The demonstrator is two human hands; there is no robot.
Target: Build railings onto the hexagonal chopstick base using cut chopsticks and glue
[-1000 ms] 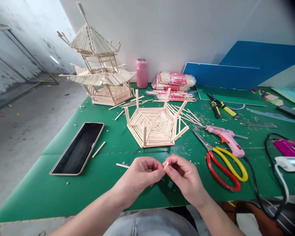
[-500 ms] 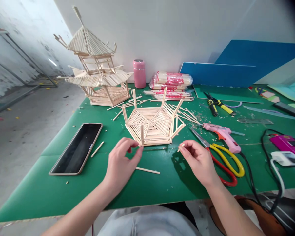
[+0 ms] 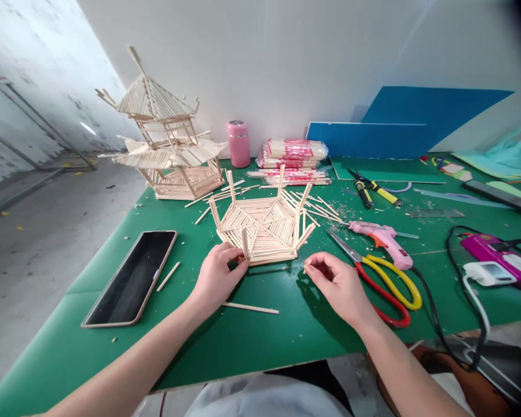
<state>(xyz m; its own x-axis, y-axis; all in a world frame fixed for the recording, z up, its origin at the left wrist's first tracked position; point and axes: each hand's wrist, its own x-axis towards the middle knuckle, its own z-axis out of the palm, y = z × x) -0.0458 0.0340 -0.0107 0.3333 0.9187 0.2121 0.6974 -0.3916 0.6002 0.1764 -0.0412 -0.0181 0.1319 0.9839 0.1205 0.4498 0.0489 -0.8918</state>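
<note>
A hexagonal frame of wooden sticks with upright posts at its corners lies on the green table. My left hand pinches its front left corner, at the foot of a post. To the right of the frame, my right hand is closed on a small piece of stick, apart from the frame. A loose stick lies between my hands, nearer the table's front edge.
A phone and a stick tower are on the left. Behind stand a pink bottle and bagged sticks. Scissors, a glue gun, pliers and a cabled purple device lie right.
The view has shifted, so the objects sit lower and mostly further left. My right hand has turned slightly, and less of the small stick piece shows. My left hand stays at the corner.
</note>
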